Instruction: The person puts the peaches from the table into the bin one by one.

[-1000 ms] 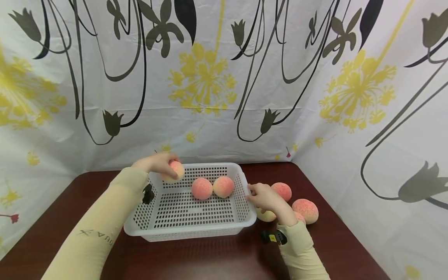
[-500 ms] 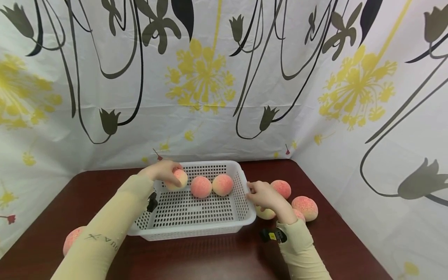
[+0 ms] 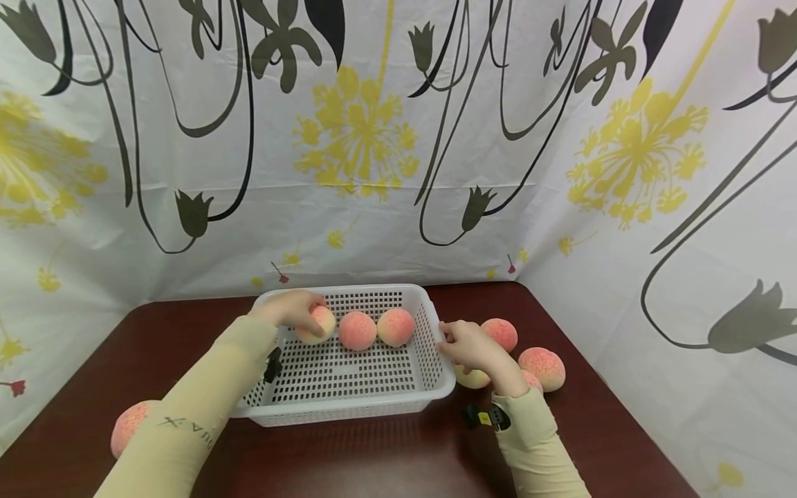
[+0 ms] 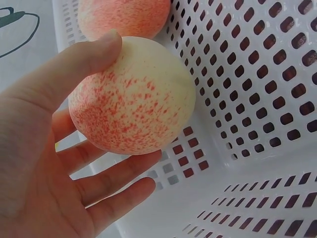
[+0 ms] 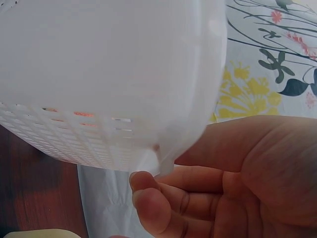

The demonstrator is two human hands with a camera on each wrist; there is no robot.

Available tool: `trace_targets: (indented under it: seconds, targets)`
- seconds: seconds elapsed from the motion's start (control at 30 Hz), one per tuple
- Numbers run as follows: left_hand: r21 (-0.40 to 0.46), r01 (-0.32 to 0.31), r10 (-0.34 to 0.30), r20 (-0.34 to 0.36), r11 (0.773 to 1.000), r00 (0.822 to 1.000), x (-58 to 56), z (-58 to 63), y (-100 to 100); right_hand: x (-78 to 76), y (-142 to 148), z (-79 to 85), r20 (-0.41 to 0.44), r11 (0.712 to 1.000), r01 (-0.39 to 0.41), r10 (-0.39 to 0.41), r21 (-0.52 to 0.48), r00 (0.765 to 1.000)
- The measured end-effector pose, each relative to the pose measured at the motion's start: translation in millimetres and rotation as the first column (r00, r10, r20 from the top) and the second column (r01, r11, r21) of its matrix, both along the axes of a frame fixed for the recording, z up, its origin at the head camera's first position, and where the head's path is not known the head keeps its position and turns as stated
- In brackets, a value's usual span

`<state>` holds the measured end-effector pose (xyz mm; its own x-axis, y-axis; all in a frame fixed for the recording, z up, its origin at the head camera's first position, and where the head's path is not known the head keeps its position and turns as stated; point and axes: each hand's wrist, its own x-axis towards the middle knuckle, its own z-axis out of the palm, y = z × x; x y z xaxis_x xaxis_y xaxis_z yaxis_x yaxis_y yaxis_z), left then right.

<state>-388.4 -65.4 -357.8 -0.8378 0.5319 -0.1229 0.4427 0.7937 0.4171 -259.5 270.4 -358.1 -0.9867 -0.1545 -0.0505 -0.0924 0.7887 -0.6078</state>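
Observation:
My left hand (image 3: 288, 309) holds a pink-and-cream peach (image 4: 138, 99) inside the left end of the white perforated basket (image 3: 349, 411). In the left wrist view its thumb lies over the top of the fruit and the fingers come round from below. Beside this peach, two others sit in the basket, a pink peach (image 3: 358, 332) and a paler one (image 3: 396, 328) touching it. My right hand (image 3: 471, 346) grips the basket's right rim. The right wrist view shows its fingertips (image 5: 152, 208) curled under the rim, with the thumb partly hidden behind it.
Right of the basket several peaches (image 3: 543, 369) lie on the dark red table (image 3: 349, 456), some partly covered by the right hand and forearm. Another peach (image 3: 129, 425) lies at the left, half behind the left sleeve. A flower-patterned cloth (image 3: 361, 228) hangs behind and beside the table.
My left hand has lowered the peach into the basket and moved slightly right, near the other two. The peach at far left has come into sight. The right hand stays on the rim.

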Motion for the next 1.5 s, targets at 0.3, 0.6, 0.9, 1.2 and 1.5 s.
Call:
trace_targets:
  seconds: [0.3,0.6,0.9,1.2,1.5]
  targets:
    - [-0.022,-0.004,0.003,-0.028,1.000,1.000,-1.2,0.5,0.8,-0.2,0.2,3.3,-0.006,1.000,-0.005,0.005,0.005,1.000]
    - [-0.050,0.014,-0.017,-0.061,0.999,0.998,-4.0,-4.5,1.5,-0.4,-0.2,3.4,0.011,1.000,0.007,-0.007,0.012,1.000]
    - [-0.029,0.016,-0.017,-0.048,0.999,0.999,-2.0,-7.6,3.7,-0.6,-1.3,2.7,0.009,1.000,0.006,-0.006,0.010,1.000]
    - [-0.049,0.001,-0.003,-0.058,0.999,0.998,-1.0,-12.7,4.4,-0.7,-1.6,2.8,0.017,1.000,0.000,0.000,0.018,1.000]
    - [-0.033,-0.017,0.016,-0.038,0.999,0.999,-1.1,-18.1,5.9,-0.2,-1.0,3.7,0.011,0.999,-0.004,0.003,0.037,1.000]
